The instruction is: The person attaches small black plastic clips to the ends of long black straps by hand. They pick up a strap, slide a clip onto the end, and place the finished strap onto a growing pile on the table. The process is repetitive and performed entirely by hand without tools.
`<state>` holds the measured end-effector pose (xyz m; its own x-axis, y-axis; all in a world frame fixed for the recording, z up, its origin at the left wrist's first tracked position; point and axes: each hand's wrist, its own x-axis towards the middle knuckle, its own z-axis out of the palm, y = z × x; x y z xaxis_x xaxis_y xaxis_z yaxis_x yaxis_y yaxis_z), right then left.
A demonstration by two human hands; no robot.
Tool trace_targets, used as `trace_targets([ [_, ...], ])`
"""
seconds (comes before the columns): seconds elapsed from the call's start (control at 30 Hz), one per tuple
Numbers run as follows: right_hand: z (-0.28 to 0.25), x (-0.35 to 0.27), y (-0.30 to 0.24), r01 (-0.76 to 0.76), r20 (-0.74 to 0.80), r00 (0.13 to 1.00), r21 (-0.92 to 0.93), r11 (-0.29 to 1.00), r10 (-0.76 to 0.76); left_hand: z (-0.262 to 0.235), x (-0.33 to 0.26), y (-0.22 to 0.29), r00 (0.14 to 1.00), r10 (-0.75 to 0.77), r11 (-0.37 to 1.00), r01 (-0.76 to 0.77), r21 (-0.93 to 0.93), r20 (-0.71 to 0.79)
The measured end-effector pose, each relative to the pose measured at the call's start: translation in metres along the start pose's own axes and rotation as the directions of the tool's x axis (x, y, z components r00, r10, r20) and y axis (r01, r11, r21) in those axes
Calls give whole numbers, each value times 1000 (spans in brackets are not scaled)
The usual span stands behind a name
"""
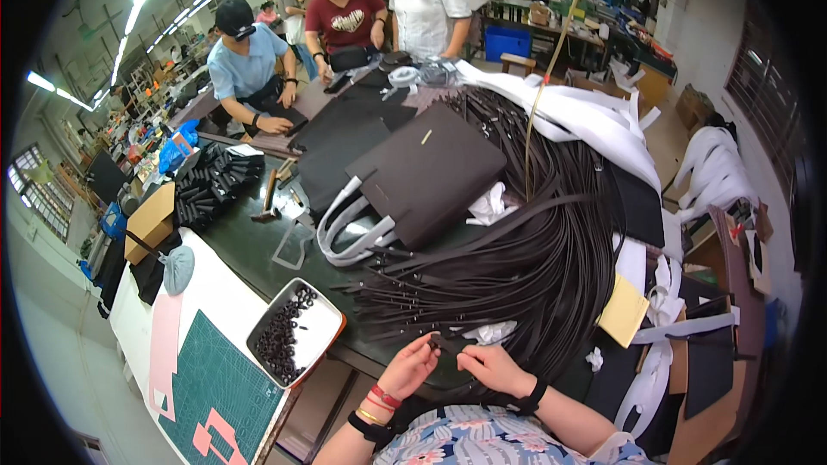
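Observation:
At the near table edge, my left hand [410, 368] pinches a small dark piece [436, 342] between thumb and fingertips. Close beside it, my right hand [494, 370] is closed on the end of a dark strap [451, 347]; the fingers partly cover it. The small piece and the strap meet between my hands, but I cannot tell whether one goes through the other. Just beyond lies a large heap of long dark brown straps [551, 250]. To the left of my hands, a white tray [326, 311] holds many small black loops [289, 327].
A dark brown handbag [431, 172] with pale wrapped handles lies mid-table. A hammer [270, 196] and a pile of black rolled pieces [215, 182] are to its left. A green cutting mat [215, 379] lies at left, a yellow pad [623, 310] at right. Several people work across the table.

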<state>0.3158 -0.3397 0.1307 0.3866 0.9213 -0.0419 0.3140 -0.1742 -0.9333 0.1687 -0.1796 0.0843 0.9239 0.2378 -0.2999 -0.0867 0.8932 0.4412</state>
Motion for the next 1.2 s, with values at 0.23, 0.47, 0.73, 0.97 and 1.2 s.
trace_targets([
  [0.23, -11, -1, -12, -98, 91, 991, 38, 994, 94, 7, -4, 2, 999, 48, 996, -48, 69, 1],
  [0.47, -12, -1, -12, -95, 129, 986, -83, 992, 105, -2, -10, 9, 1000, -2, 960, 9, 279, -27],
  [0.73, -17, 4, -16, -64, 223, 970, -147, 987, 96, -8, -13, 4, 990, -117, 950, 134, 281, -76],
  [0.97, -12, 3, -16, 37, 210, 978, -132, 991, -8, 6, -16, -8, 975, -180, 947, 208, 247, -131],
  [1.2, -18, 3, -14, 97, 266, 964, -310, 946, -11, 5, -8, -8, 980, -130, 965, 159, 208, -150],
])
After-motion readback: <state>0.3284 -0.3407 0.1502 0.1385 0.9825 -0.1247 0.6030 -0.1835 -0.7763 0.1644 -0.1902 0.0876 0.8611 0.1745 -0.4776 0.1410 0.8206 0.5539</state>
